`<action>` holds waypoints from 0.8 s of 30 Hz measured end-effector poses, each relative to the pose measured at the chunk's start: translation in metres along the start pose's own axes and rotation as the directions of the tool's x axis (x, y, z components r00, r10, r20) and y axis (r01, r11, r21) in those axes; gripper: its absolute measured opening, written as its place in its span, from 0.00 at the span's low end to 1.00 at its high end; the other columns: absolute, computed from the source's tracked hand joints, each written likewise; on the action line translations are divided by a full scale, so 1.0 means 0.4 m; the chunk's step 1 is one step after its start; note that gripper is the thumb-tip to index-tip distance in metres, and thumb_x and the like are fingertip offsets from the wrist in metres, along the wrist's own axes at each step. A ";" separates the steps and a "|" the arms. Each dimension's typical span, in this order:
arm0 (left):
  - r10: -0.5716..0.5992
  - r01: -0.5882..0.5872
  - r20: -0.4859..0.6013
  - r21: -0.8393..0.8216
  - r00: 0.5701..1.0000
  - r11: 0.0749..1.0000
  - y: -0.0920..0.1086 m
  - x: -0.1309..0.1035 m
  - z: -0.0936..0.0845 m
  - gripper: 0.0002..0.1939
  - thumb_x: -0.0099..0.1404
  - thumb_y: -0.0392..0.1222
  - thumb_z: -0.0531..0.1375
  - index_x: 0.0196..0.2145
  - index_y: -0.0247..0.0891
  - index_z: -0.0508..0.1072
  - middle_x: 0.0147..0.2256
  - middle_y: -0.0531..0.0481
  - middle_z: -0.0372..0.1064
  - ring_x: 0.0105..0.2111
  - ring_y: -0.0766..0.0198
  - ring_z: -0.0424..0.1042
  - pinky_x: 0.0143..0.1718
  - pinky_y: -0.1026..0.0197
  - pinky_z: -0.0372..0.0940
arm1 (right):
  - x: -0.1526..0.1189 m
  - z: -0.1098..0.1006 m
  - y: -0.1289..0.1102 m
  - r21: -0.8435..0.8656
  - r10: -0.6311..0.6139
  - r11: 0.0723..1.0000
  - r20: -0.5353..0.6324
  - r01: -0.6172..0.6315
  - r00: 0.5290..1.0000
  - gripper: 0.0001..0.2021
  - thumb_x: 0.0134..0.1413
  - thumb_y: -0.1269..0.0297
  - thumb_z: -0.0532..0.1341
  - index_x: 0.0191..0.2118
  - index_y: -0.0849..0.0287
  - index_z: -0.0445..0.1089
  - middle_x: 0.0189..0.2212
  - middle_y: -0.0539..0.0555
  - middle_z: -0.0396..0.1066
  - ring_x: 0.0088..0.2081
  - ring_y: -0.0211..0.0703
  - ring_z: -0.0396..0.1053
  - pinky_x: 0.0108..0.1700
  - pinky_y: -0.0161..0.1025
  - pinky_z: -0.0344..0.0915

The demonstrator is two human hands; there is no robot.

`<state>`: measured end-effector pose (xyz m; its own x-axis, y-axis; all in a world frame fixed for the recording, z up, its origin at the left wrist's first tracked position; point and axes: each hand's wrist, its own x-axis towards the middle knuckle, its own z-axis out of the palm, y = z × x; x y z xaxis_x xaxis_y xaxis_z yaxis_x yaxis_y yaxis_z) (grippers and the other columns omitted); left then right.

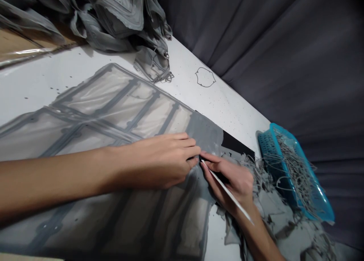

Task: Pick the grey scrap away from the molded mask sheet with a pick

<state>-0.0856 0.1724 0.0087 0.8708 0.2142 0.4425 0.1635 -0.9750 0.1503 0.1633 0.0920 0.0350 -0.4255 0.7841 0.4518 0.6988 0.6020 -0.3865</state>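
Observation:
A large grey sheet [119, 101] with translucent panels and darker grey strips lies flat across the white table [224, 101]. My left hand [162, 158] presses down on the sheet near its right end, fingers together and pointing right. My right hand [233, 181] grips a thin white stick-like tool [227, 191], its tip touching the sheet just beside my left fingertips. A black mat [236, 145] shows under the sheet's right end.
A blue plastic basket [321, 200] full of thin grey trimmed strips stands at the table's right edge, with loose grey scraps [273, 208] beside it. Folded grey sheets [119, 18] are piled at the back. A small grey outline piece [205, 77] lies alone. Dark curtain hangs behind.

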 end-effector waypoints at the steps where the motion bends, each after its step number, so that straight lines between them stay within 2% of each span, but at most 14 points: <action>1: -0.001 0.001 -0.011 -0.010 1.000 1.000 0.000 0.000 0.001 0.04 0.71 0.37 0.66 0.44 0.39 0.80 0.40 0.45 0.77 0.43 0.51 0.74 0.48 0.50 0.67 | -0.001 0.000 0.001 -0.008 -0.012 1.000 0.007 0.012 1.000 0.09 0.69 0.78 0.68 0.39 0.55 0.78 0.47 0.59 0.89 0.42 0.50 0.90 0.46 0.38 0.87; 4: -0.004 0.003 -0.038 -0.027 0.999 1.000 0.001 0.000 0.002 0.05 0.71 0.36 0.66 0.44 0.39 0.81 0.39 0.46 0.77 0.42 0.51 0.74 0.47 0.50 0.67 | -0.005 0.002 0.005 -0.013 -0.027 1.000 0.014 0.027 1.000 0.10 0.69 0.78 0.67 0.41 0.54 0.78 0.48 0.59 0.88 0.44 0.51 0.90 0.47 0.40 0.87; 10: 0.004 -0.004 0.004 0.017 1.000 1.000 0.001 -0.001 0.003 0.04 0.73 0.37 0.64 0.43 0.40 0.81 0.40 0.45 0.78 0.43 0.52 0.74 0.49 0.50 0.67 | -0.016 0.009 0.016 -0.041 -0.061 0.997 -0.001 0.061 0.998 0.11 0.67 0.79 0.68 0.42 0.54 0.79 0.48 0.58 0.88 0.46 0.54 0.89 0.48 0.42 0.88; 16: 0.010 -0.010 -0.005 0.017 1.000 1.000 0.001 0.000 0.005 0.04 0.71 0.37 0.67 0.43 0.40 0.81 0.40 0.46 0.78 0.43 0.52 0.74 0.49 0.50 0.67 | -0.010 0.004 0.005 -0.164 -0.164 0.972 0.052 0.171 0.985 0.10 0.69 0.80 0.67 0.43 0.56 0.79 0.52 0.60 0.87 0.50 0.51 0.88 0.53 0.41 0.86; 20: 0.019 -0.018 -0.020 0.018 1.000 1.000 0.001 0.000 0.007 0.03 0.72 0.36 0.66 0.42 0.40 0.81 0.41 0.45 0.79 0.43 0.52 0.74 0.48 0.50 0.67 | -0.003 0.007 -0.003 -0.238 -0.224 0.945 0.038 0.226 0.974 0.11 0.71 0.80 0.65 0.43 0.55 0.78 0.52 0.60 0.87 0.48 0.50 0.89 0.51 0.38 0.86; 24: 0.029 -0.029 -0.036 0.014 0.999 0.999 -0.001 0.000 0.009 0.03 0.72 0.37 0.66 0.41 0.39 0.82 0.41 0.44 0.79 0.43 0.52 0.74 0.49 0.49 0.67 | 0.000 0.019 -0.010 -0.264 -0.191 0.947 -0.010 0.182 0.981 0.10 0.72 0.80 0.65 0.43 0.56 0.77 0.47 0.60 0.88 0.43 0.47 0.89 0.48 0.35 0.84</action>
<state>-0.0841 0.1725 0.0055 0.8577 0.1879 0.4786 0.1449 -0.9815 0.1255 0.1561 0.0907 0.0306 -0.5458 0.6528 0.5253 0.7360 0.6731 -0.0717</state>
